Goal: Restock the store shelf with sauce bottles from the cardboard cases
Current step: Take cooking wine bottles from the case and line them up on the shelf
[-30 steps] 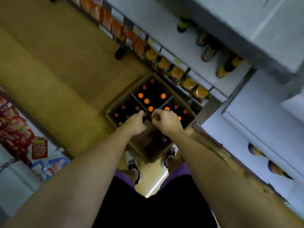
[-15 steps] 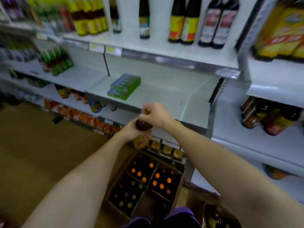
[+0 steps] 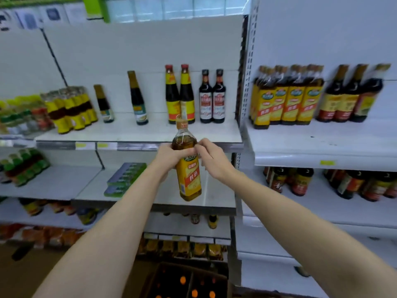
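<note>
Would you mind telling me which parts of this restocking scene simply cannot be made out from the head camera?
- Cardboard case: cut off by the bottom edge; bottle count unknown.
- Left hand: its fingers wrap behind the held bottle, so the full grip is hidden.
- Right hand: fingertips at the bottle's shoulder; whether they pinch it is unclear.
- Far-left shelf goods: blurred, labels unreadable.
- Price tags: too small to read.

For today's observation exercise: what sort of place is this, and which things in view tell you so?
Most likely a grocery store aisle: white shelving lined with sauce bottles, price tags on the shelf edges, and an open cardboard case of bottles on the floor.
</note>
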